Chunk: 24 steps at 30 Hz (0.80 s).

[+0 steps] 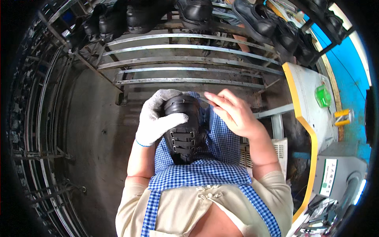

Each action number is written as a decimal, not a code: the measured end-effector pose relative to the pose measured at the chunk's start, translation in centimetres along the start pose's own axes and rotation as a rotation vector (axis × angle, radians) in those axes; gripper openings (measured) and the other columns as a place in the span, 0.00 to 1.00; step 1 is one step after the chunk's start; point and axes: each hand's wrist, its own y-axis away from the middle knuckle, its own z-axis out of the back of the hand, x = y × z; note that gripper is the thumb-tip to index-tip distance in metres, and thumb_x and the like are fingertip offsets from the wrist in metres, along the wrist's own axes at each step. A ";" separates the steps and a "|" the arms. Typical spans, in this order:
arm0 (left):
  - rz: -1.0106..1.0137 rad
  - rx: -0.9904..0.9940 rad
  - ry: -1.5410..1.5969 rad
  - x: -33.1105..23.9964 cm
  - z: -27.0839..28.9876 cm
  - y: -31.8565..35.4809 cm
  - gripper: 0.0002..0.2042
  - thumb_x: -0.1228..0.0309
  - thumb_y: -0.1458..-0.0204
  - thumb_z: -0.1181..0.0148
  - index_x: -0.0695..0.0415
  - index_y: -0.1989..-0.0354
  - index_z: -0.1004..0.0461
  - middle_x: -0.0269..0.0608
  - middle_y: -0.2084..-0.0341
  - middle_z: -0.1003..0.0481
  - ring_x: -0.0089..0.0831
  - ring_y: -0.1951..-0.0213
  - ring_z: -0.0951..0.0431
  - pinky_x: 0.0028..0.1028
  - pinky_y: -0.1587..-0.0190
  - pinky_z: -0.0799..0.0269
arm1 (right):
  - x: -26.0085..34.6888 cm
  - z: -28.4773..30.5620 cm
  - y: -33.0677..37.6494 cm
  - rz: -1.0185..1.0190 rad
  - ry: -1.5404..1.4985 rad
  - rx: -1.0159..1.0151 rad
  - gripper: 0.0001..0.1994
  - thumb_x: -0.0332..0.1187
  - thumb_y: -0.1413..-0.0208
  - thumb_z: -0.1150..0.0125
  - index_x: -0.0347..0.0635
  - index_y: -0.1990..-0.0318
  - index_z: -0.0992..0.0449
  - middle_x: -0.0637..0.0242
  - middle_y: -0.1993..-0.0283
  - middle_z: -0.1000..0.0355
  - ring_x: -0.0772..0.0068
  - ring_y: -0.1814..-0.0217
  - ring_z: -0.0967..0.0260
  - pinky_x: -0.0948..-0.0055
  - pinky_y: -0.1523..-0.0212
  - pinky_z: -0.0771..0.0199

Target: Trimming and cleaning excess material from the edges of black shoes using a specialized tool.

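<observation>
A black shoe (182, 134) with strap-like bands across its upper rests on my lap, over a blue checked apron (225, 138). My left hand (154, 120), in a white knit glove, is closed around one end of the shoe, the thumb lying across its top. Bare, my right hand (233, 112) is closed on a thin greyish tool (208, 101) at the right side of that same end. The tool's kind is not clear, and whether its tip touches the shoe I cannot tell.
Ahead stands a metal rack (185, 60) with several black shoes (144, 15) on it. Another rack (43, 130) lines the left side. On the right, a yellow-edged table (306, 89) carries a green container (323, 96) and a grey machine (341, 173).
</observation>
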 end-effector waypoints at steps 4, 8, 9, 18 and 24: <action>0.025 0.023 0.011 0.5 -0.4 0.3 0.25 0.74 0.65 0.24 0.63 0.55 0.26 0.42 0.60 0.23 0.29 0.58 0.23 0.29 0.52 0.27 | 1.2 1.4 -1.0 0.185 0.112 0.005 0.22 0.29 0.47 0.39 0.59 0.43 0.26 0.67 0.67 0.32 0.67 0.75 0.29 0.67 0.75 0.26; 0.017 0.011 -0.020 1.0 -0.3 0.5 0.26 0.73 0.64 0.23 0.63 0.55 0.27 0.41 0.60 0.23 0.27 0.58 0.23 0.28 0.52 0.27 | 2.6 2.5 -1.3 0.218 0.250 0.074 0.21 0.25 0.54 0.36 0.55 0.51 0.19 0.68 0.71 0.34 0.70 0.75 0.32 0.70 0.75 0.30; 0.002 0.001 -0.058 1.2 -0.3 0.6 0.26 0.73 0.64 0.23 0.64 0.55 0.27 0.41 0.61 0.23 0.27 0.58 0.24 0.28 0.52 0.27 | 2.6 2.5 -1.3 0.220 0.300 0.063 0.21 0.25 0.55 0.36 0.56 0.51 0.20 0.68 0.71 0.34 0.70 0.76 0.32 0.71 0.76 0.29; 0.036 0.067 -0.124 0.6 -1.5 0.8 0.26 0.71 0.63 0.23 0.64 0.54 0.27 0.39 0.61 0.24 0.24 0.59 0.25 0.26 0.52 0.28 | 2.0 0.7 -2.8 0.191 -0.173 0.022 0.19 0.15 0.59 0.33 0.37 0.55 0.21 0.63 0.66 0.27 0.72 0.67 0.23 0.77 0.67 0.22; 0.040 0.097 -0.183 0.8 -1.6 0.5 0.27 0.70 0.62 0.23 0.64 0.53 0.27 0.39 0.61 0.23 0.24 0.58 0.25 0.25 0.51 0.29 | 1.7 0.9 -3.1 0.191 -0.116 0.064 0.13 0.16 0.56 0.35 0.35 0.60 0.21 0.62 0.65 0.27 0.69 0.65 0.23 0.76 0.65 0.21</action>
